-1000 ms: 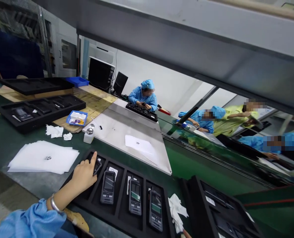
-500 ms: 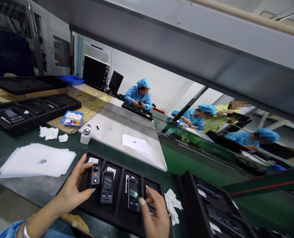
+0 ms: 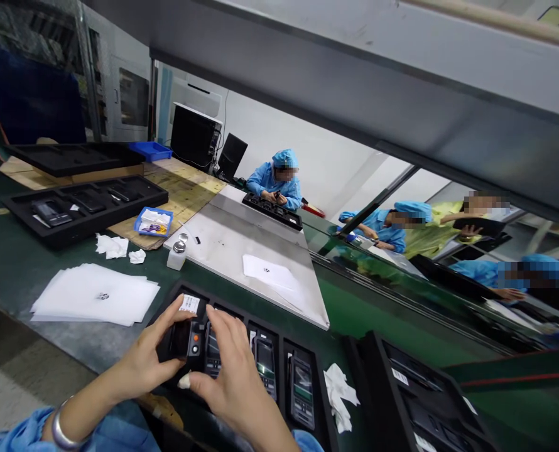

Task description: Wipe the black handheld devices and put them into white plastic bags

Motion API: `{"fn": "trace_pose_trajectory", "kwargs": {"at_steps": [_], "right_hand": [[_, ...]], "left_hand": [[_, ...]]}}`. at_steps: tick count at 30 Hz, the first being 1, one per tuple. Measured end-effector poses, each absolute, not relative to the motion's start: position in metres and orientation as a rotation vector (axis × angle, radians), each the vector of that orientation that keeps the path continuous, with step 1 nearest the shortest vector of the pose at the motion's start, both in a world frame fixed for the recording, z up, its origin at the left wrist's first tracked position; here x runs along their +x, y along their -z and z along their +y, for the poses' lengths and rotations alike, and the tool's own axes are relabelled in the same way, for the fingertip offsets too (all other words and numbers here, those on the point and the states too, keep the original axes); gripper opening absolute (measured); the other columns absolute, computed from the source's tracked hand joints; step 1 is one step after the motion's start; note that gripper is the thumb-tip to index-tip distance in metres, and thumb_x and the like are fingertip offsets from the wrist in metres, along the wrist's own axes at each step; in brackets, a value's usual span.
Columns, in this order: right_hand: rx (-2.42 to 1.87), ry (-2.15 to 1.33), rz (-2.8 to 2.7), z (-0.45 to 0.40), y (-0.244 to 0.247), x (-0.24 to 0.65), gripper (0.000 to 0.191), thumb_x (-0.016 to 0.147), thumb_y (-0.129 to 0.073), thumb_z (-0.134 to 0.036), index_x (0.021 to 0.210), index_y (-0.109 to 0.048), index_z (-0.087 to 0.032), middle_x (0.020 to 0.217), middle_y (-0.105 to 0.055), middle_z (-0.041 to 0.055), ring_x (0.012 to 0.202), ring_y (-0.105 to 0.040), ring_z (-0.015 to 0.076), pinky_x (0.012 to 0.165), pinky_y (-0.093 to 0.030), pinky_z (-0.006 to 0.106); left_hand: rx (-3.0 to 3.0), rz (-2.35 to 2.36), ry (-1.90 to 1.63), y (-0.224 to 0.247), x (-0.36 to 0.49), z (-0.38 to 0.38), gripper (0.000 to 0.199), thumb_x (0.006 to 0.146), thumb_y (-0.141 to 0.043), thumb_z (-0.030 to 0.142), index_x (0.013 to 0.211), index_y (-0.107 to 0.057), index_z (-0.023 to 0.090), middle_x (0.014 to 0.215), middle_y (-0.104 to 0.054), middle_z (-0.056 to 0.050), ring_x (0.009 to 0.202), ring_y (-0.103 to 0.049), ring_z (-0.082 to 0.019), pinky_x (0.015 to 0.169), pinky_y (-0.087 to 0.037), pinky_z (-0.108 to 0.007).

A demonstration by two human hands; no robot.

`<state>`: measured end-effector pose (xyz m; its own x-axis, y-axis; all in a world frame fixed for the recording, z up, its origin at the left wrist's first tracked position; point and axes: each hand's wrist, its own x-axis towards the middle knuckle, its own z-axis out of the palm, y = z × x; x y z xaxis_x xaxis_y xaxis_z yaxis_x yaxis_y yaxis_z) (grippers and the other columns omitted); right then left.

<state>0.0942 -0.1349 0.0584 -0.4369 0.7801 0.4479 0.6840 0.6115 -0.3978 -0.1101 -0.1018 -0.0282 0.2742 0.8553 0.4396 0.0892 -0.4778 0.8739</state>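
- Green workbench (image 3: 6, 257) is seen beneath a grey overhead shelf (image 3: 279, 81), with a white wall (image 3: 242, 119) behind; beyond the bench, people in blue caps and gowns are seated, one (image 3: 270, 179) with both hands raised to a small dark object.
- Handheld device (image 3: 195, 339) is held above the leftmost compartment of a black foam tray (image 3: 325, 402), its side with an orange and a white button turned towards the right hand.
- By the left hand (image 3: 150, 351) the device is gripped along its far side, thumb below and fingers above, closed around the body; a metal bangle (image 3: 61, 430) is worn on that wrist.
- By the right hand (image 3: 235, 370) nothing is seen to be gripped: thumb and fingers are spread wide just beside the device, and whether it is touched cannot be told.
- Three more devices (image 3: 301, 389) are laid in the tray, one partly hidden by the right hand.
- Paper sheets (image 3: 79, 295) are stacked to the left, near a pump bottle (image 3: 176, 256); crumpled tissue (image 3: 340, 395) is placed beside the tray's right edge.
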Motion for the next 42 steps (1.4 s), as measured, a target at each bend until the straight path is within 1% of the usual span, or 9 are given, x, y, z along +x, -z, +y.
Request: {"fn": "trace_pose_trajectory", "kwargs": {"at_steps": [3, 7, 14, 17, 19, 21, 26, 32, 42], "right_hand": [[-1.184, -0.265, -2.343, -0.126, -0.071, 0.083, 0.090, 0.076, -0.076, -0.032, 0.153, -0.029, -0.025, 0.141, -0.049, 0.0120, 0.131, -0.047, 0.0345, 0.113, -0.025, 0.068], [-1.221, -0.313, -2.488, -0.116, -0.072, 0.074, 0.070, 0.073, -0.075, -0.024, 0.138, -0.047, -0.028, 0.127, -0.059, 0.0091, 0.118, -0.054, 0.0343, 0.110, -0.014, 0.076], [-1.144, -0.048, -2.658, -0.097, -0.042, 0.068, 0.072, 0.062, -0.081, -0.030, 0.128, -0.055, -0.018, 0.106, -0.066, 0.0128, 0.098, -0.061, 0.0383, 0.104, -0.024, 0.076], [-1.050, 0.072, -2.611, -0.090, -0.031, 0.073, 0.070, 0.063, -0.079, -0.033, 0.127, -0.053, -0.019, 0.106, -0.066, 0.0119, 0.096, -0.062, 0.0352, 0.104, -0.029, 0.071], [-1.000, 0.206, -2.539, -0.087, -0.028, 0.081, 0.067, 0.067, -0.078, -0.037, 0.126, -0.051, -0.020, 0.106, -0.066, 0.0114, 0.094, -0.062, 0.0331, 0.102, -0.032, 0.067], [-0.997, 0.327, -2.470, -0.086, -0.027, 0.089, 0.064, 0.071, -0.075, -0.038, 0.126, -0.049, -0.019, 0.105, -0.066, 0.0107, 0.093, -0.063, 0.0314, 0.101, -0.034, 0.064], [-1.089, 0.426, -2.366, -0.086, -0.029, 0.098, 0.061, 0.076, -0.072, -0.036, 0.128, -0.045, -0.018, 0.107, -0.065, 0.0102, 0.095, -0.063, 0.0293, 0.101, -0.035, 0.062], [-1.162, 0.298, -2.313, -0.080, -0.016, 0.093, 0.063, 0.076, -0.075, -0.036, 0.128, -0.043, -0.019, 0.108, -0.064, 0.0097, 0.099, -0.062, 0.0296, 0.102, -0.035, 0.064], [-1.238, 0.203, -2.124, -0.050, 0.014, 0.040, 0.058, 0.077, -0.071, -0.037, 0.125, -0.047, -0.017, 0.110, -0.064, 0.0124, 0.100, -0.060, 0.0306, 0.104, -0.033, 0.063]], "left_hand": [[1.874, 0.854, -1.215, 0.023, -0.115, -0.101, 0.097, 0.075, -0.057, 0.006, 0.156, -0.013, 0.037, 0.142, -0.050, -0.004, 0.132, -0.048, -0.023, 0.117, -0.036, -0.045], [2.007, 0.885, -1.148, 0.023, -0.122, -0.102, 0.104, 0.067, -0.055, 0.001, 0.156, -0.014, 0.037, 0.147, -0.046, -0.004, 0.137, -0.043, -0.025, 0.117, -0.034, -0.046], [2.143, 0.869, -1.061, 0.020, -0.138, -0.104, 0.106, 0.063, -0.058, -0.001, 0.156, -0.020, 0.033, 0.152, -0.041, -0.006, 0.138, -0.040, -0.026, 0.117, -0.034, -0.045], [2.085, 0.881, -1.080, 0.015, -0.154, -0.095, 0.080, 0.076, -0.068, 0.014, 0.149, -0.040, 0.031, 0.139, -0.054, -0.006, 0.129, -0.049, -0.025, 0.112, -0.040, -0.040], [2.006, 1.047, -1.166, 0.018, -0.169, -0.079, 0.041, 0.090, -0.059, 0.026, 0.130, -0.060, 0.026, 0.123, -0.063, -0.007, 0.116, -0.058, -0.022, 0.102, -0.046, -0.036], [1.965, 1.334, -1.177, 0.028, -0.185, -0.056, 0.025, 0.096, -0.045, 0.027, 0.103, -0.069, 0.020, 0.102, -0.068, -0.006, 0.098, -0.063, -0.020, 0.090, -0.049, -0.032], [2.038, 1.585, -0.914, 0.068, -0.205, -0.001, 0.004, 0.076, -0.064, 0.018, 0.080, -0.064, 0.018, 0.084, -0.062, -0.006, 0.084, -0.060, -0.024, 0.077, -0.044, -0.032], [2.000, 1.536, -0.861, 0.085, -0.213, 0.023, 0.009, 0.074, -0.058, 0.015, 0.066, -0.057, 0.018, 0.075, -0.057, -0.003, 0.073, -0.056, -0.021, 0.071, -0.039, -0.030], [1.735, 1.381, -1.024, 0.086, -0.237, 0.014, 0.026, 0.080, -0.053, 0.041, 0.076, -0.061, 0.016, 0.064, -0.055, 0.001, 0.059, -0.048, -0.015, 0.056, -0.034, -0.024]]}}
